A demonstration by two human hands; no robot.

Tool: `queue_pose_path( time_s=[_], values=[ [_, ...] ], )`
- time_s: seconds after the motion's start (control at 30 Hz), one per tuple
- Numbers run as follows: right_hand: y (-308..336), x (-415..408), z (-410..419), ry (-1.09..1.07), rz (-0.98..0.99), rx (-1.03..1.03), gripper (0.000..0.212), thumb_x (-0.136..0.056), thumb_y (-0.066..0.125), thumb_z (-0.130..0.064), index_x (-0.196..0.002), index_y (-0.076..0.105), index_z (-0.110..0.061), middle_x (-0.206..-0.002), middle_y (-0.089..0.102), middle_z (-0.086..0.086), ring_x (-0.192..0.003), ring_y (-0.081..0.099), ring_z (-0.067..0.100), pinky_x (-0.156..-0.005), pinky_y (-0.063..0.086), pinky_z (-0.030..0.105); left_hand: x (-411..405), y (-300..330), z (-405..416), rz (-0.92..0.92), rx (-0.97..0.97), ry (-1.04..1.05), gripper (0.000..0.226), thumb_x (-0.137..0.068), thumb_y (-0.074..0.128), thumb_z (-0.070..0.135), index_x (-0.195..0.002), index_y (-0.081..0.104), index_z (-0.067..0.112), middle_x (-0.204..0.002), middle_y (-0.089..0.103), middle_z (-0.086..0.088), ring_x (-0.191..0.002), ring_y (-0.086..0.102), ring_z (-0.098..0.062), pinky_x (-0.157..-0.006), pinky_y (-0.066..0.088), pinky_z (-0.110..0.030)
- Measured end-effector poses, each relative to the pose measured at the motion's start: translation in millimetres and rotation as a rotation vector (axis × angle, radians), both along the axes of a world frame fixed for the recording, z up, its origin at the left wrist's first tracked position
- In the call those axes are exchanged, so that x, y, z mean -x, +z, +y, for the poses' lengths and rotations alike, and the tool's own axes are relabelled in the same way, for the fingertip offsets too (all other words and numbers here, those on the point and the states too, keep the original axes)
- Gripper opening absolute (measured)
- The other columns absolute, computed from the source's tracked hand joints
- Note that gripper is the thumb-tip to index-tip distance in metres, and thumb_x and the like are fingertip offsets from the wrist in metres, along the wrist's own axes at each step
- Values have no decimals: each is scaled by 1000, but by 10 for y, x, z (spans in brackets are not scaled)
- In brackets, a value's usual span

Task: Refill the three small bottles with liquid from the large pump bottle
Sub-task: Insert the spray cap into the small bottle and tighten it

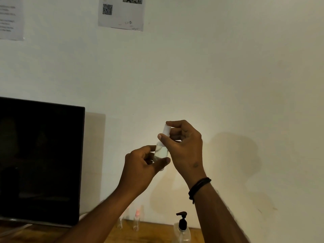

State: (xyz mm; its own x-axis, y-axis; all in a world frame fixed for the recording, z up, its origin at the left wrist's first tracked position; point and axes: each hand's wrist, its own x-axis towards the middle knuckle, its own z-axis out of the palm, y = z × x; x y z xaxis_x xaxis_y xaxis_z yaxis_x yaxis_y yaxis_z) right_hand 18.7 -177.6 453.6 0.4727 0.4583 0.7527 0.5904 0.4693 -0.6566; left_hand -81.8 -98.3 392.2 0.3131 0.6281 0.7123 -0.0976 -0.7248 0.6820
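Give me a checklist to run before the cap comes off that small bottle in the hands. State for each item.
1. Bottle body held: left hand grips the small clear bottle low down. Ok.
2. Cap held: right hand pinches the white cap. Ok.
3. Bottle upright, near enough. Ok.
4. Cap loosened yet: cannot tell.
5. Pump bottle within reach on the wooden table, upright. Ok.
6. Other two small bottles stand by the pump bottle; fill level cannot tell.
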Motion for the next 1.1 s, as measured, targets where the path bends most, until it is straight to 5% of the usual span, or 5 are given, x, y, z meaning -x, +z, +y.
queue_pose_path(
  time_s=[0.13,0.23,0.43,0.73,1.1],
  values=[
    [-17,15,4,-15,22,-19,24,-88,82,-14,-107,70,-20,-94,74,-5,-84,73,11,-74,60,18,-3,46,-39,4,-20,-3,30,-67,71,59,-94,59,49,-69,67,38,-74,70,10,-66,51,-4],
    [-27,6,-19,82,81,-53,23,-93,74,-4,-101,71,-25,-96,77,-5,-90,77,15,-77,64,29,-11,36,-17,-6,-48,-14,43,-67,69,68,-100,65,40,-76,73,25,-74,72,2,-70,58,-13],
    [17,8,-43,-16,9,-24,26,-82,86,-7,-97,69,-21,-84,69,-14,-75,68,-5,-66,54,10,6,40,-40,-22,-59,-30,41,-64,69,71,-98,62,50,-76,74,25,-75,73,-1,-71,58,-14],
    [-12,51,-53,46,79,-67,15,-92,73,-1,-99,71,-14,-93,75,0,-85,74,9,-65,57,17,53,67,-76,-3,-72,-43,41,-63,67,72,-97,62,49,-73,72,25,-73,73,0,-70,57,-11],
    [7,102,-80,-19,82,-45,19,-87,77,-4,-102,73,-16,-91,72,-6,-75,67,-2,-63,53,12,55,70,-114,-5,-68,-53,46,-63,65,74,-98,63,44,-80,75,16,-74,75,-7,-73,57,-15]
  ],
)
